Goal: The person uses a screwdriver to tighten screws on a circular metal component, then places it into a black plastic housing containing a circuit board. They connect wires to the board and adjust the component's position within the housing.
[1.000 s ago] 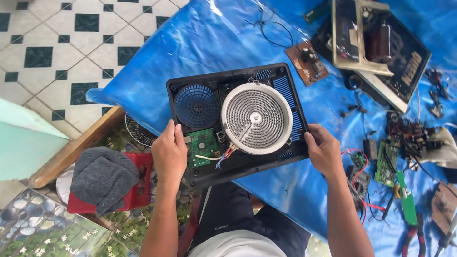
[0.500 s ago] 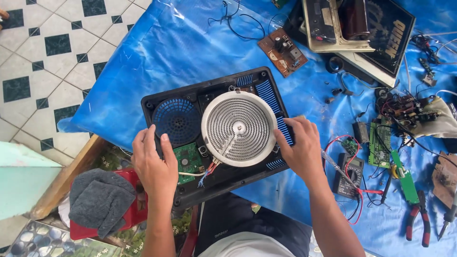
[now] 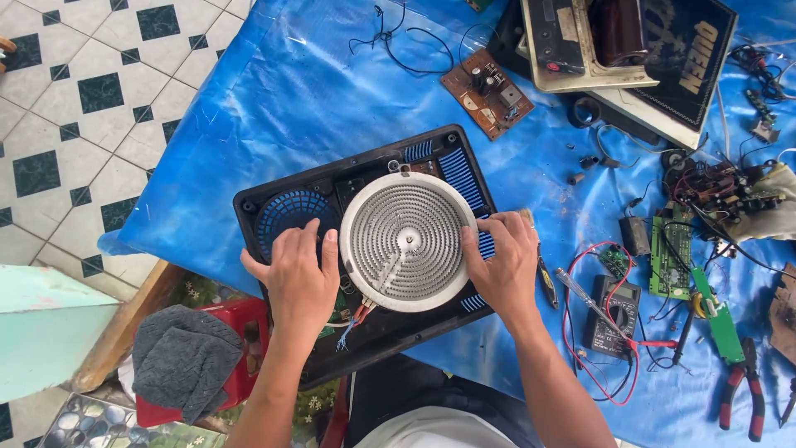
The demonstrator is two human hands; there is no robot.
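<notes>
Blue tarp (image 3: 315, 99), both hands (image 3: 298, 274) open flat beside round heating coil (image 3: 406, 241), black cooker base (image 3: 365, 348) overhanging near edge.

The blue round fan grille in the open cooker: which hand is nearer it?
Left. The left hand lies on the fan grille; the right hand rests across the round heating coil.

Both bare forearms reach up from the near edge of the table, palms down. The left hand (image 3: 298, 278) lies flat with fingers together and thumb spread toward the right. The right hand (image 3: 502, 264) mirrors it, fingers curled slightly, thumb pointing left.
</notes>
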